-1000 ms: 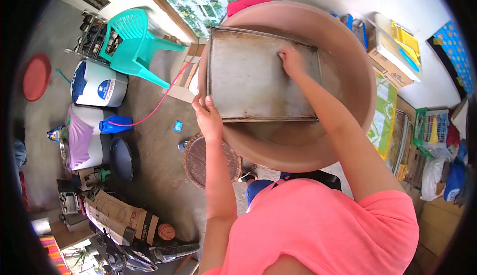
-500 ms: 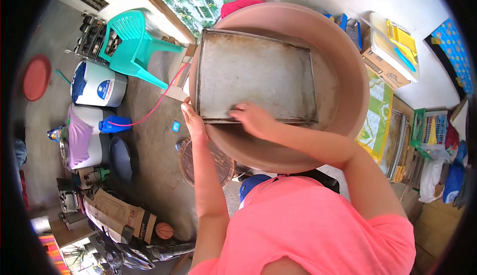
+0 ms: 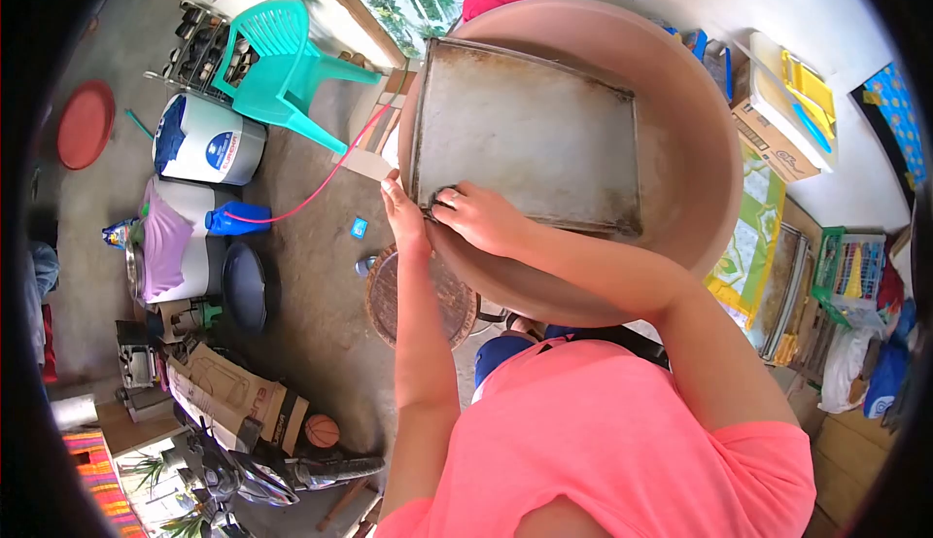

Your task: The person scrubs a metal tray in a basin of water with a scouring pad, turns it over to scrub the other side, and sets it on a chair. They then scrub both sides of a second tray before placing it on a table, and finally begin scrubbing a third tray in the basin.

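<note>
A worn, grey rectangular metal tray [image 3: 530, 135] with brown stains rests in a large brown basin [image 3: 685, 149]. My left hand [image 3: 406, 219] is at the tray's near left corner, its fingers wrapped round the edge. Close beside it, my right hand [image 3: 478, 217] presses a small dark scrubbing pad [image 3: 446, 198] on the same corner, fingers curled over it.
Below the basin's left side stands a round wooden stool [image 3: 413, 300]. A green plastic chair [image 3: 277, 67] is at the upper left, with a pink hose [image 3: 326, 186] running near it. Boxes [image 3: 773, 139] line the right wall.
My right hand has moved left along the tray's near edge to the corner, close to my left hand. The whole view has shifted slightly, with the basin now a little higher and further right.
</note>
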Demonstrator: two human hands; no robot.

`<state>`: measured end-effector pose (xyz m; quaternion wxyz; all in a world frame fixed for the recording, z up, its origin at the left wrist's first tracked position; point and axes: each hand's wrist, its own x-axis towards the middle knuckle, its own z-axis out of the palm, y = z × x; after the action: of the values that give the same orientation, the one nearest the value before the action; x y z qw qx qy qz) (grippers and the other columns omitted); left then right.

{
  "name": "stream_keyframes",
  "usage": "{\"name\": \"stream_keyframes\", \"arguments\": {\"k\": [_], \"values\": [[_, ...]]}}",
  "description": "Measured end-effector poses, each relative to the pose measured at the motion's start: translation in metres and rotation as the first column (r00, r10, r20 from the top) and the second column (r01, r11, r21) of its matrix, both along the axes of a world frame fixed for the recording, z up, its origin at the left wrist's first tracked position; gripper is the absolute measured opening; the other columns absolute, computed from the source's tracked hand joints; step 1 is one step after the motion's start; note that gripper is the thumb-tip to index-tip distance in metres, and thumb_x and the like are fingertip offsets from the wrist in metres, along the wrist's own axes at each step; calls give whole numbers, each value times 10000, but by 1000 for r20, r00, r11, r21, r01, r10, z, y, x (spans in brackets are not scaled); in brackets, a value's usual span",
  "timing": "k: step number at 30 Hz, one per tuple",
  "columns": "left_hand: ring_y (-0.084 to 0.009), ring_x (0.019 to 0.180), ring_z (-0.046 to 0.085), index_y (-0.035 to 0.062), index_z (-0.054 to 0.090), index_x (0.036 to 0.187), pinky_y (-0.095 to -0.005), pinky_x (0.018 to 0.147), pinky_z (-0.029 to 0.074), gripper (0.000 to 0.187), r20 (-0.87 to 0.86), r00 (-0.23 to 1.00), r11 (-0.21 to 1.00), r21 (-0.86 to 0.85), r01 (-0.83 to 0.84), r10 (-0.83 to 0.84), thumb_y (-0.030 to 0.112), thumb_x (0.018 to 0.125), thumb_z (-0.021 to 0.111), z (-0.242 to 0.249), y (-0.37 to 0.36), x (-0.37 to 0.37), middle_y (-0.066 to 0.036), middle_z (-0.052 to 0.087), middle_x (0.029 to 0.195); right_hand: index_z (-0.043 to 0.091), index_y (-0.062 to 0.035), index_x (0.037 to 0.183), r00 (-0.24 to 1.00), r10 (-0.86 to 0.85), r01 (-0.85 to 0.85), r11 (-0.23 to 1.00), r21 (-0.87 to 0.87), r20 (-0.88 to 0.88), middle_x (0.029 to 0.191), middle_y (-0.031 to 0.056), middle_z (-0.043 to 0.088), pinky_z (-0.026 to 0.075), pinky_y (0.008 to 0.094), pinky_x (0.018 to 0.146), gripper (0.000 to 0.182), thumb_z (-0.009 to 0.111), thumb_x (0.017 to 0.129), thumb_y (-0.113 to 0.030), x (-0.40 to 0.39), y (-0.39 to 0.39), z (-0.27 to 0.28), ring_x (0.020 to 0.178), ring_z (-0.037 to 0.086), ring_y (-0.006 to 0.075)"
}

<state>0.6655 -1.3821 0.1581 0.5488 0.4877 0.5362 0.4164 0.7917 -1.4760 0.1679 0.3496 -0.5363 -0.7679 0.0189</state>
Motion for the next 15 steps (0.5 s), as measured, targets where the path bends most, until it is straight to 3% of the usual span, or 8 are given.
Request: {"name": "stream_keyframes", "arguments": {"k": [3,7,10,13,15], "values": [[-246,1225,443,49,405,1363,-364,1039,341,620,-24,999,998,54,38,-37,530,997,271,-16,7,-5,-124,468,1341,604,-73,874,999,35,-36,997,62,20,1024,98,588,527,377,741,117,576,775,-129,9,-1,-12,889,575,283],[-239,1220,442,36,405,1349,-358,1033,340,607,-25,1000,999,40,20,-19,516,1001,275,1,-3,3,-122,467,1334,585,-79,1077,998,-9,31,932,-361,62,1087,128,564,478,417,855,296,553,790,-14,45,-40,-9,992,549,336],[-224,1138,484,42,466,1280,-353,986,385,557,8,1000,998,69,-13,13,489,1008,274,-11,3,4,-122,511,1245,563,-91,1140,961,-66,-22,949,-314,-269,1097,135,574,458,425,873,337,520,822,12,38,-37,-2,998,549,350],[-226,1127,491,36,457,1285,-353,985,388,559,-19,1000,997,83,1,1,489,1008,281,-17,7,3,-124,517,1236,567,-99,1174,914,-74,-75,936,-345,-399,1100,143,590,451,400,865,333,496,857,-25,23,-22,11,984,560,338],[-253,1185,465,12,416,1327,-358,1017,357,595,-16,1000,997,75,7,-6,496,1004,289,-17,7,2,-145,492,1289,568,-101,1197,871,-23,-144,943,-300,-490,1086,111,606,466,375,826,312,496,894,-93,28,-2,-25,966,573,284]]}}
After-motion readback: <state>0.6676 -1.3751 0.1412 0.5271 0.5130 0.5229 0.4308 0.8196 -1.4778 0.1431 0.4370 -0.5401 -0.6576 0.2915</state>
